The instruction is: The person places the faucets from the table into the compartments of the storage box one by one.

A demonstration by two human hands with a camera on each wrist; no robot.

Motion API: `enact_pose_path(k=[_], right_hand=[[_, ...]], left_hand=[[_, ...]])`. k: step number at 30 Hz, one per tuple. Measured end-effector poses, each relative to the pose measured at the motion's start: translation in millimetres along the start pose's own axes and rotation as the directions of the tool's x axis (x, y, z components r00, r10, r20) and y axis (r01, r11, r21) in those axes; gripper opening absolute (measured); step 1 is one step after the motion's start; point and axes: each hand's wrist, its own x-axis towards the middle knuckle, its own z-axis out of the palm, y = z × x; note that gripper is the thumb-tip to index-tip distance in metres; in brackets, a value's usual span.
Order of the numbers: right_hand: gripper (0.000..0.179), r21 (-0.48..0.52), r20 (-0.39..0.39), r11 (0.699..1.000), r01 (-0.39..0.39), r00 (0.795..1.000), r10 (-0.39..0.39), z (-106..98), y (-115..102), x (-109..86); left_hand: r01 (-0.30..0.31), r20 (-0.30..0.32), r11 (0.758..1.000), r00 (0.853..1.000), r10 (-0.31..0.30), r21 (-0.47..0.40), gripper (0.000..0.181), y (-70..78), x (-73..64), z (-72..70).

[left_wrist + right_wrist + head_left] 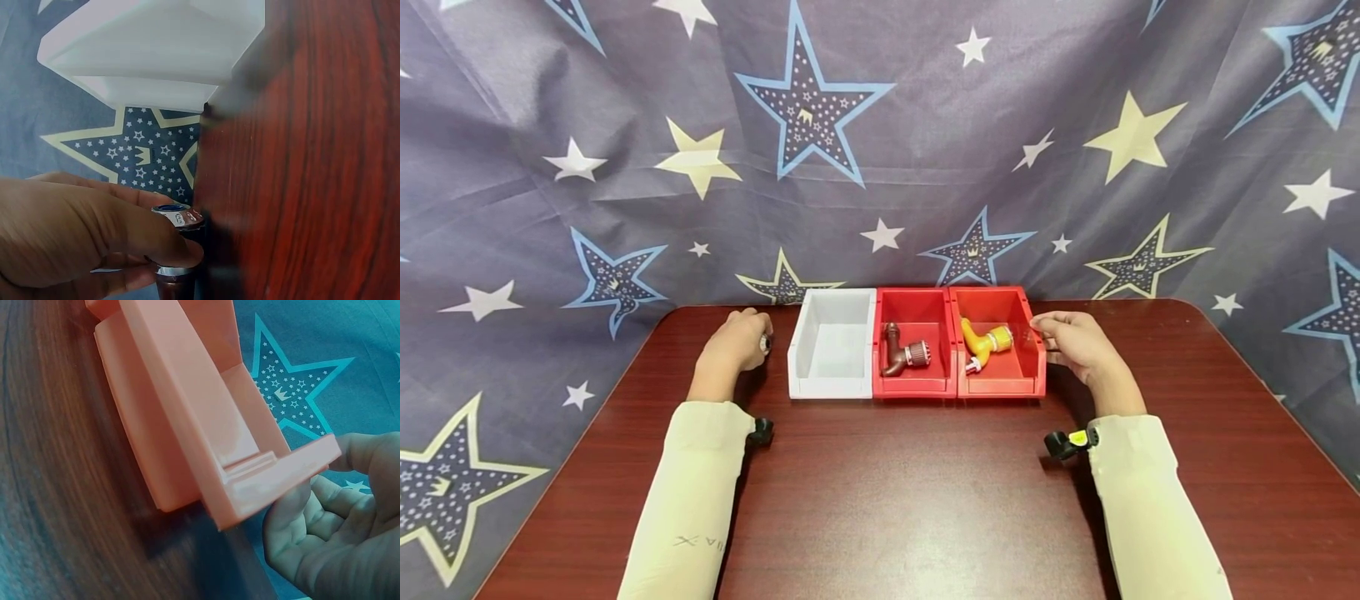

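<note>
My left hand [735,342] is at the back left of the table, beside the white bin [837,387]. Its thumb and fingers pinch a shiny metallic cylindrical piece [177,215] with a silver rim; the hand hides much of it, and I cannot tell its kind. My right hand [1078,343] holds the side edge of the right-hand orange-red bin [1000,387] between thumb and fingers. Inside that bin lies a yellow tap [987,342] with a white end. A brown tap [904,353] lies in the middle red bin [914,387].
The three bins stand side by side at the back of the brown wooden table [910,500]. Close behind it hangs a grey curtain [917,167] with a star print. A black wrist device [1067,443] sits at the right cuff.
</note>
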Motion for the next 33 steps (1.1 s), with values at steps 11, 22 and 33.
enact_pose_path(k=[11, 22, 33], right_hand=[[0.040, 0.009, 0.003, 1.000, 0.002, 1.000, -0.002, 1.0, -0.6, -0.7], [0.040, 0.014, 0.003, 1.000, 0.003, 1.000, -0.003, 0.5, 0.4, 0.8], [0.040, 0.012, 0.002, 1.000, 0.007, 1.000, -0.007, 0.2, 1.6, 2.0]], left_hand=[[0.027, -0.125, 0.999, 0.992, -0.030, -0.027, 0.041, -4.3, 0.7, 0.4], [0.015, -0.246, 0.998, 0.969, -0.028, -0.057, 0.035, 0.5, 1.9, -1.4], [-0.008, -0.371, 0.999, 0.929, -0.005, -0.033, 0.033, 12.8, 0.2, -13.7]])
